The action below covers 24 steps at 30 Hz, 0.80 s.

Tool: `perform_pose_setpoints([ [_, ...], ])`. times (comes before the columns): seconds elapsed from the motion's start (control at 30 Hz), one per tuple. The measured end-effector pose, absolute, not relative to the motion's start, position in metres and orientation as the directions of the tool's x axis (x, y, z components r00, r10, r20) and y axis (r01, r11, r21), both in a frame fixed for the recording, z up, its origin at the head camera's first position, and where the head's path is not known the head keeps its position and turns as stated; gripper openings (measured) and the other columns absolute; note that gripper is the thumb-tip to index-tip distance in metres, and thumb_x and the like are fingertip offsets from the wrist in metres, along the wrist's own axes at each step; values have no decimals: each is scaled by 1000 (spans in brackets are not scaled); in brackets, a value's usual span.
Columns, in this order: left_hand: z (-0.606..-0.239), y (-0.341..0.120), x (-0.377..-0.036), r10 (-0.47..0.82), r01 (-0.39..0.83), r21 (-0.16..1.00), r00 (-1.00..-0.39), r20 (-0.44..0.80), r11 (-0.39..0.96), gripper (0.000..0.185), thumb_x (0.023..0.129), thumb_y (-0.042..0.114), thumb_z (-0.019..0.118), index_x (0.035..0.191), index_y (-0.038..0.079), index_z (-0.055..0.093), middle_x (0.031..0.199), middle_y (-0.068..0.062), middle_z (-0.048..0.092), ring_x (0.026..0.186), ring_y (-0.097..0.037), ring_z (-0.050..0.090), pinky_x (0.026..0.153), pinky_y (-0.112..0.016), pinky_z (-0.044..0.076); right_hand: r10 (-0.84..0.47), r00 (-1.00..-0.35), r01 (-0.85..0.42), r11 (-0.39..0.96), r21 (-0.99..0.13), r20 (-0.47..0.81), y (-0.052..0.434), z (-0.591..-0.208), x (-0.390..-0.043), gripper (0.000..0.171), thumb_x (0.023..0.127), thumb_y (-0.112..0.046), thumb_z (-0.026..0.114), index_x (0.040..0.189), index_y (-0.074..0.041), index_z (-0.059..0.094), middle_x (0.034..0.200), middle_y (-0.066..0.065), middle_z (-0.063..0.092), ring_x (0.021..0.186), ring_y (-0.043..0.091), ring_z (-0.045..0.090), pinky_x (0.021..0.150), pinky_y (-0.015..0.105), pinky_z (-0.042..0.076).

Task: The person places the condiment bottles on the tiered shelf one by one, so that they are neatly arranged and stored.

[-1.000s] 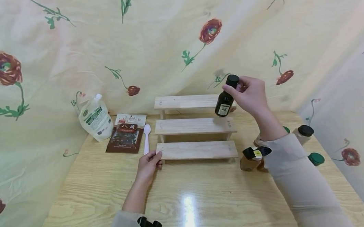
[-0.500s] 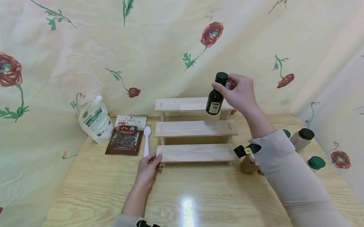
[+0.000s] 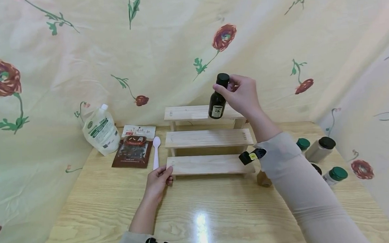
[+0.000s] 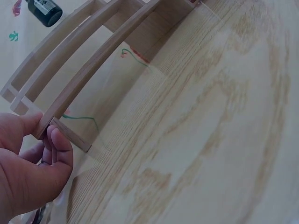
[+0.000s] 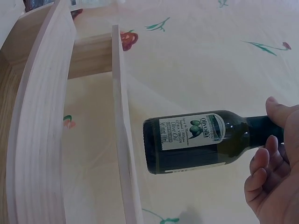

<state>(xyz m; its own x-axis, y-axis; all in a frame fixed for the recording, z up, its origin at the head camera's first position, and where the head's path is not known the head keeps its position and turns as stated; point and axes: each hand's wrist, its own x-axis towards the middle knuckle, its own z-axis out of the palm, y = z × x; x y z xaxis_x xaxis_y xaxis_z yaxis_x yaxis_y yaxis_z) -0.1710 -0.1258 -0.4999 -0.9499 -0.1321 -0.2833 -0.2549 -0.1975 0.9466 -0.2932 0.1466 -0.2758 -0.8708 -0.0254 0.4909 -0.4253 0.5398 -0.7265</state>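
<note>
A three-step wooden rack stands at the back of the table. My right hand holds a small dark olive oil bottle by its black cap, hanging just above the top step. In the right wrist view the bottle sits just clear of the top step's edge, fingers round its neck. My left hand pinches the left end of the lowest step; the left wrist view shows thumb and fingers clamped on that board's end.
A white pouch, a brown spice packet and a white spoon lie left of the rack. Several capped jars stand right of it, partly behind my right sleeve. Flowered cloth walls the table.
My right hand has carried the bottle left and up, from beside the rack's right end to above the top step. The left hand has stayed on the lowest step.
</note>
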Motion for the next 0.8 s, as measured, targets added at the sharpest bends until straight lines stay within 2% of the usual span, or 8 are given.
perform_pose_setpoints([
  [0.8, -498, -127, -171, -141, -265, 945, -946, -293, -192, 37, 99, 8, 65, 127, -15, 57, 81, -5, 63, 68, -11, 59, 56, -17, 53, -84, -847, -491, 499, -714, 524, 113, -281, -311, 32, 89, -31, 80, 80, -5, 64, 67, 5, 51, 65, 19, 47, 55, 26, 38],
])
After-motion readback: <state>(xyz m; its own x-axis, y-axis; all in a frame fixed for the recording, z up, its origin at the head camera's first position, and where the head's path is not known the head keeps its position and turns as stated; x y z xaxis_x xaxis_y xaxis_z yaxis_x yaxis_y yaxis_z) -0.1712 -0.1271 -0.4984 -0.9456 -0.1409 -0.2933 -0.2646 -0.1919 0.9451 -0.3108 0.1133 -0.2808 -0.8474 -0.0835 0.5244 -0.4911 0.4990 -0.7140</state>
